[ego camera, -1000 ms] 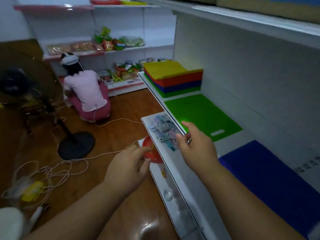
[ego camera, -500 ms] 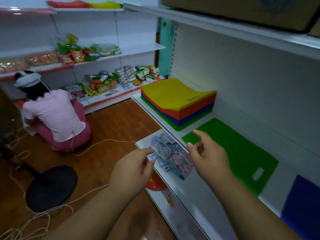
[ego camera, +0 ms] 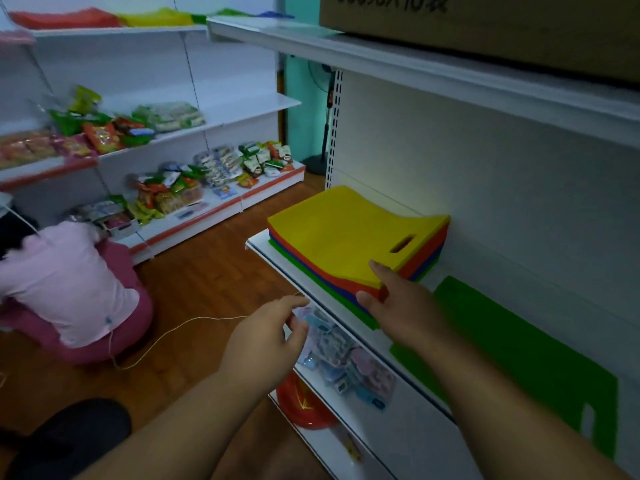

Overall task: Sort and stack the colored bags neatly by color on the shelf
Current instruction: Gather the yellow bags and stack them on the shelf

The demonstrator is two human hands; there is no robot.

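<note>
A mixed stack of flat bags point(ego camera: 349, 237) lies on the white shelf point(ego camera: 277, 261), yellow on top, then red, blue and green. My right hand point(ego camera: 398, 303) pinches the stack's near corner, index finger on the yellow bag and thumb under the red layers. A single green bag point(ego camera: 512, 351) lies flat on the shelf to the right. My left hand point(ego camera: 266, 341) hovers in front of the shelf edge, fingers loosely curled, holding nothing.
A packet of small colourful items point(ego camera: 343, 358) lies on the lower shelf, with a red bowl point(ego camera: 301, 403) below it. A person in pink point(ego camera: 65, 289) crouches on the wooden floor at left by snack shelves point(ego camera: 180, 188). A cardboard box point(ego camera: 485, 26) sits on the upper shelf.
My view swung left toward the mixed stack. My right hand reached forward from the shelf edge and took hold of the stack's near corner. My left hand stayed low beside the lower shelf.
</note>
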